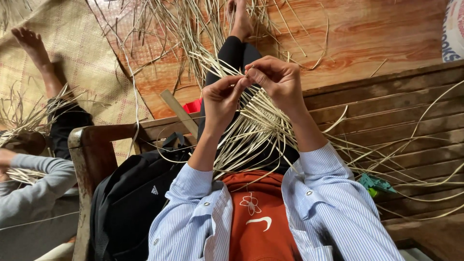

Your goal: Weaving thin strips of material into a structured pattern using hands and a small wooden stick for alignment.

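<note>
My left hand (221,99) and my right hand (276,79) are raised close together above my lap, fingertips pinching thin pale straw strips (251,72) between them. A partly woven fan of the same straw strips (256,130) spreads over my black-trousered legs, with loose ends trailing toward the floor. My sleeves are blue-striped over an orange shirt.
A black backpack (130,203) sits at my left on the dark wooden bench (386,111). A small green object (374,183) lies on the bench slats at right. Another person in grey (34,179) works straw at the left, over a woven mat (72,53). Loose straw litters the wooden floor (367,34).
</note>
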